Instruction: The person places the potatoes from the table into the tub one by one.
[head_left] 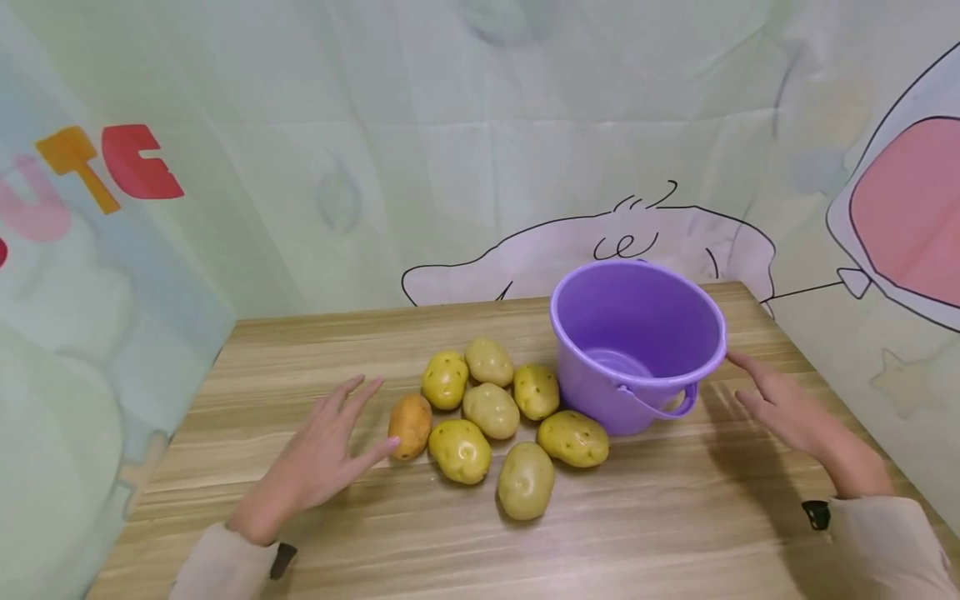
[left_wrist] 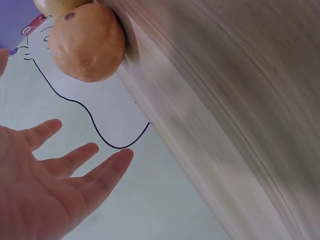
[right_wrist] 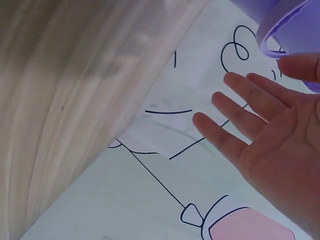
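Observation:
A purple bucket stands upright on the wooden table, its handle hanging at the front right. I see only its bare inside. Several yellow potatoes lie loosely grouped to its left. At the group's left end is an orange-brown potato, seen closer in the left wrist view. My left hand hovers beside it with fingers spread, holding nothing; in the head view the thumb tip overlaps the potato's edge. Right of the bucket is my right hand, fingers extended; whether its fingertips touch the bucket I cannot tell.
The wood-grain table extends in front of the potatoes. Behind it hangs a pale printed cloth with cartoon drawings, close to the back edge. Similar printed backing runs along the right side.

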